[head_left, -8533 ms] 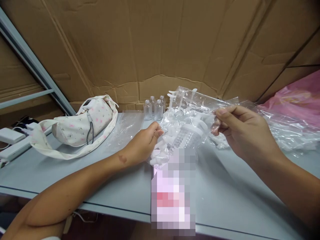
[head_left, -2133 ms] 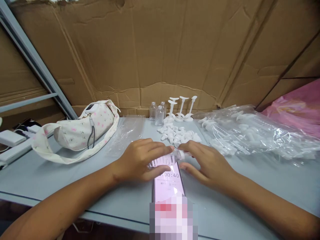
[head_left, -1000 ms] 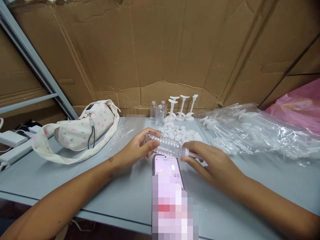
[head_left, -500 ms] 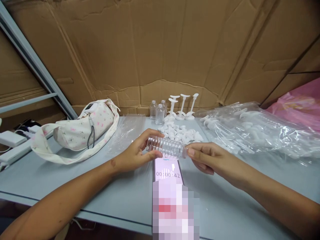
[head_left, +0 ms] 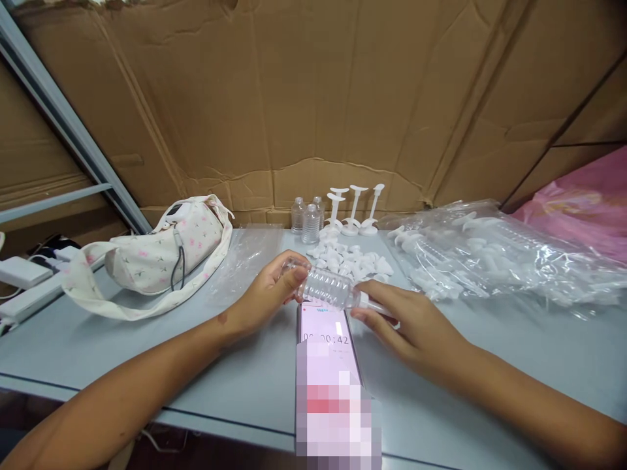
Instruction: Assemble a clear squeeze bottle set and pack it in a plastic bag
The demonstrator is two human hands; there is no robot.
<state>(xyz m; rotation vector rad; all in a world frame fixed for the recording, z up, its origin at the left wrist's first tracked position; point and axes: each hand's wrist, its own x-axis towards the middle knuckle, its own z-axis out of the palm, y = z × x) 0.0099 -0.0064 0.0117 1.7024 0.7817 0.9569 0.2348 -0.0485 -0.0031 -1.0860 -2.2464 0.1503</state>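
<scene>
Left hand [head_left: 262, 297] gripped the base end of a small clear ribbed plastic bottle [head_left: 326, 287], fingers wrapped round it. Bottle was lying on its side, lifted just off the pale grey table [head_left: 206, 365], neck pointing toward the right edge, near the middle of the table. Right hand [head_left: 416, 323] pinched a white plastic pump part [head_left: 375, 303] at the bottle's neck; whether the part was seated in the neck, cannot tell.

Directly below the bottle, a phone with a lit screen [head_left: 326, 326] lay flat on the table, running toward the near edge; its lower part was blurred out.

Behind the hands, toward the far edge: a loose pile of small white plastic caps [head_left: 350, 261], then three white long-stemmed pump heads [head_left: 355, 209] standing upright, and just beside those, three more small clear bottles [head_left: 307, 219] upright against the brown cardboard backing [head_left: 313, 98].

Toward the right edge: clear plastic bags of white pump parts [head_left: 490, 254], crumpled and spread out, with a pink plastic bag [head_left: 582, 202] behind them at the far right corner.

Toward the left edge: a cream fabric shoulder bag with pink print [head_left: 161, 251], strap looped on the table. An empty flat clear plastic bag [head_left: 245, 258] lay between that and the left hand. White power adapters [head_left: 22, 274] sat off the left edge.
</scene>
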